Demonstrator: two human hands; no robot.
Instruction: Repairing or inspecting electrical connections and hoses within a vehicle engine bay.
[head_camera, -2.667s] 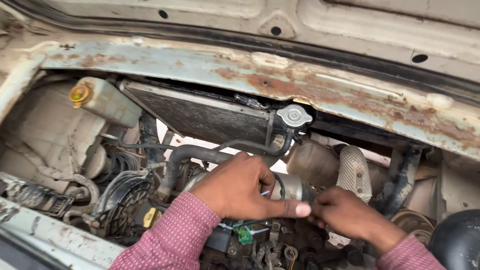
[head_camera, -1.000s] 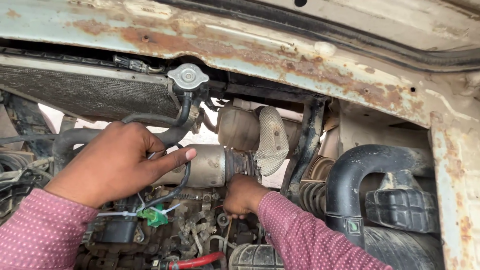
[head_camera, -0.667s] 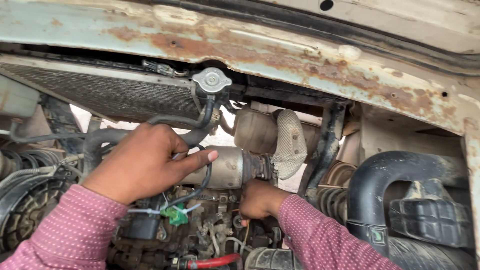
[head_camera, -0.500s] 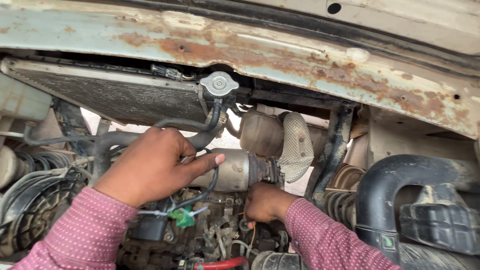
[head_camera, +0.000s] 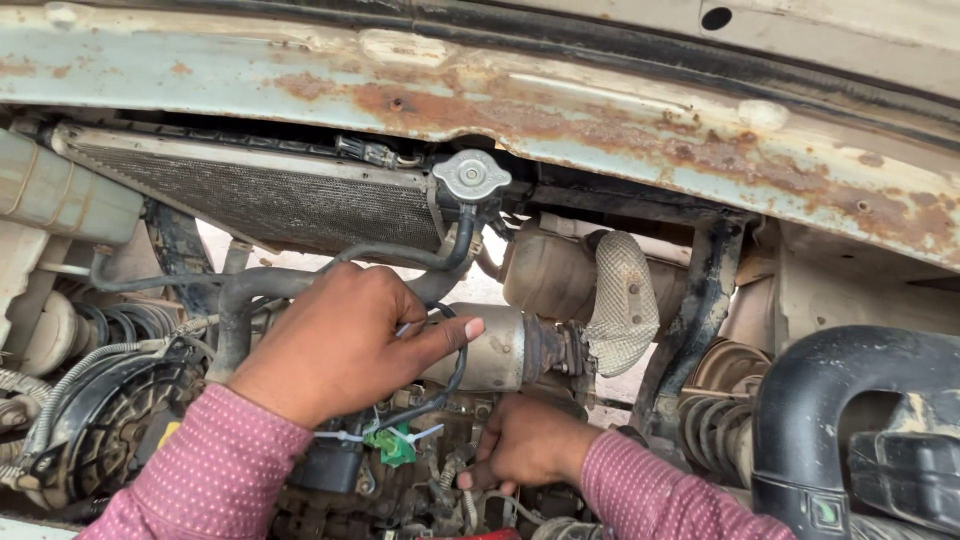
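Radiator (head_camera: 260, 195) behind at left, its cap (head_camera: 471, 175) to the right — cylindrical motor (head_camera: 490, 350) below the cap, intake duct (head_camera: 850, 400) far right, green connector (head_camera: 392, 445) lowest — in front

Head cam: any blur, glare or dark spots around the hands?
Head view: soft daylight, no glare; left hand and radiator cap sharp; right hand sits in shadow low in the bay, fingertips hard to see; black duct at the right edge is slightly soft.
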